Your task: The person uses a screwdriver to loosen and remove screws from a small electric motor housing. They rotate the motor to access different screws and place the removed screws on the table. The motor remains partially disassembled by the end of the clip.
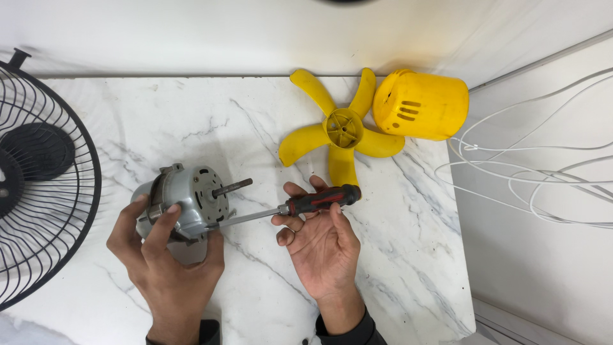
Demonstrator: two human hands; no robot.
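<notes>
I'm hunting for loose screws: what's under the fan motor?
The left hand grips the motor, lifted over the marble table. Fingers and bare marble show below it; no screw is visible, but the hand and housing cover the spot directly underneath.

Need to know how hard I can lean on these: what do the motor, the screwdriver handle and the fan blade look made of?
Motor: grey metal housing, dull cast look, with a bare steel shaft; held in the left hand.
Screwdriver handle: black and red, probably rubbery plastic, on a shiny steel shank; held in the right hand.
Fan blade: yellow, smooth, slightly glossy moulded plastic.
</notes>
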